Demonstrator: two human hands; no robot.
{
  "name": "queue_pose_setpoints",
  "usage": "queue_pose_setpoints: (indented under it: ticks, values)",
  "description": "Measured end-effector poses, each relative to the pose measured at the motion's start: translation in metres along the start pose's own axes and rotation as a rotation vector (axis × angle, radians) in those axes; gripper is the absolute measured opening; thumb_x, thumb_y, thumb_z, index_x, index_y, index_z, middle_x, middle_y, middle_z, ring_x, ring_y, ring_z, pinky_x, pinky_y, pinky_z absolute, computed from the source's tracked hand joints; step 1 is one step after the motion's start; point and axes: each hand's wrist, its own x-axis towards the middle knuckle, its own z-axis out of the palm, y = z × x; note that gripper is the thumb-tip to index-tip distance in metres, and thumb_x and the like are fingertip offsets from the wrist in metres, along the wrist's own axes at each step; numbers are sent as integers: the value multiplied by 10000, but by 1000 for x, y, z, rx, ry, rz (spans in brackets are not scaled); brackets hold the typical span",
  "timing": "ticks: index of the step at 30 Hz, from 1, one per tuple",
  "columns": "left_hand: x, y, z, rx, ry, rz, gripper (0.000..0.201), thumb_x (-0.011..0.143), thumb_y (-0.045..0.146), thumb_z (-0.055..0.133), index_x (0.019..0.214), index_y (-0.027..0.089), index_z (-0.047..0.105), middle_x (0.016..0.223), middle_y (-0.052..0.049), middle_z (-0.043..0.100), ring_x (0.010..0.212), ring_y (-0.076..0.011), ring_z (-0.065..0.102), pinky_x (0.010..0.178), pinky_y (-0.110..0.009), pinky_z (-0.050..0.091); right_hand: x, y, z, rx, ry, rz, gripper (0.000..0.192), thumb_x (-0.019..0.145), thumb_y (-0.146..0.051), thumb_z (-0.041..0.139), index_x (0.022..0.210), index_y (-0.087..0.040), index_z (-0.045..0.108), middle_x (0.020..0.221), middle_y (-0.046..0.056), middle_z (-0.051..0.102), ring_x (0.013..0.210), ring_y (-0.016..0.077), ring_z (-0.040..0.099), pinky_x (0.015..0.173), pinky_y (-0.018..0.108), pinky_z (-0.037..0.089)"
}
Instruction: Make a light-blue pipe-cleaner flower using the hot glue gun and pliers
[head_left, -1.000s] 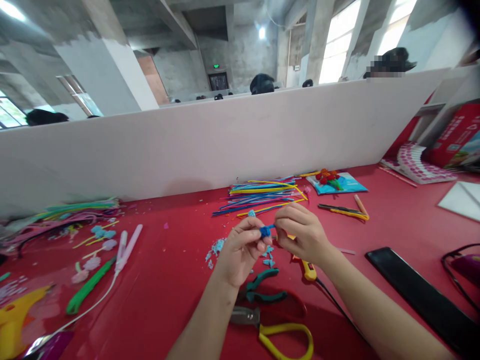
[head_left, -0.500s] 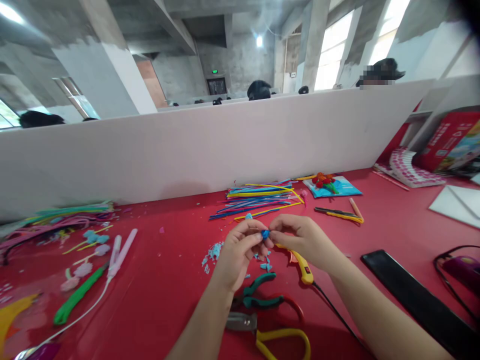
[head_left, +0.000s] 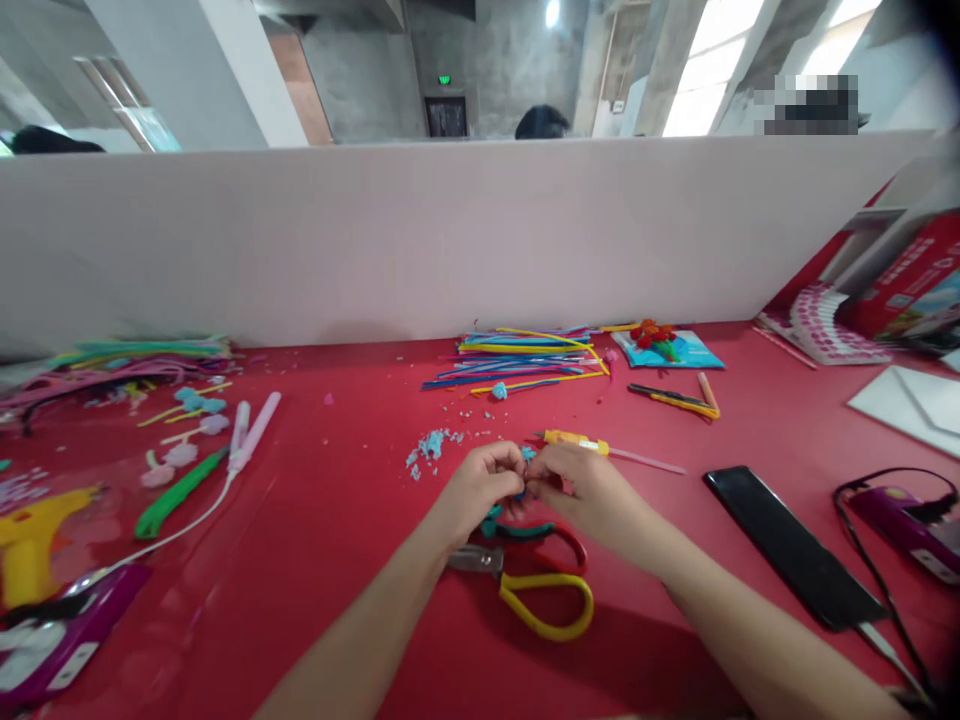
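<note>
My left hand and my right hand meet low over the red table, fingertips pinched together on a small blue fuzzy piece, mostly hidden by the fingers. Just below the hands lie green-handled pliers, red-handled scissors and yellow-handled scissors. A yellow tool lies just beyond my right hand. Pale blue scraps lie scattered left of it.
A pile of coloured pipe cleaners lies by the white divider. A black phone and a purple device with cord lie at the right; a yellow glue gun, green stick and white tool at the left. People's heads show behind the divider.
Both hands have come down and nearer to me, from above the table to just over the pliers and scissors, still pinching the blue piece. The camera has tilted down.
</note>
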Motion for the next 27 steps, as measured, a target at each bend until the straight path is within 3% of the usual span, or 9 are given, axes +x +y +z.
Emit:
queue_pose_setpoints:
  ticks: [8,11,15,18,20,22,27]
  values:
    - [-4,-42,8,-21,38,-66,79,542,129,458,580,197,470,397,60,510,339,-88,442,383,-188,357,-22,20,33,61,-90,3,163,787,-54,507,730,-192,573,762,39,585,710,164,514,663,289,386]
    - [-3,-46,3,-74,22,-79,88,520,141,431,575,196,473,396,50,497,325,-93,427,370,-199,334,-23,29,29,129,-94,64,157,756,-56,512,728,-199,572,721,4,586,663,139,511,629,261,388]
    - [-4,-37,-9,-146,78,-31,56,556,148,430,550,203,417,380,71,395,337,-82,381,383,-198,294,-21,47,13,204,5,211,108,807,-160,504,712,-200,536,627,-33,524,570,113,465,553,242,361]
    - [-6,-28,-10,-130,121,7,14,691,198,529,687,185,532,585,14,597,549,-128,575,488,-219,410,-21,49,6,246,37,261,100,820,-205,513,723,-203,534,620,-41,514,547,105,451,537,242,360]
    - [-8,-26,-4,9,116,68,123,720,224,626,830,176,599,788,-19,665,730,-144,625,625,-235,469,-22,43,7,252,36,261,95,801,-195,533,707,-205,545,630,-37,530,567,110,462,545,245,362]
    - [-11,-28,5,21,69,36,184,704,238,675,861,174,602,776,-16,667,705,-147,643,634,-246,486,-23,35,10,242,42,248,103,779,-158,540,690,-207,551,635,-33,543,586,113,469,556,247,356]
    - [-13,-32,14,-104,62,-94,105,716,218,646,730,165,556,574,5,644,476,-117,606,466,-209,444,-26,25,14,203,38,202,115,766,-123,540,693,-211,548,632,-31,550,573,109,443,546,249,339]
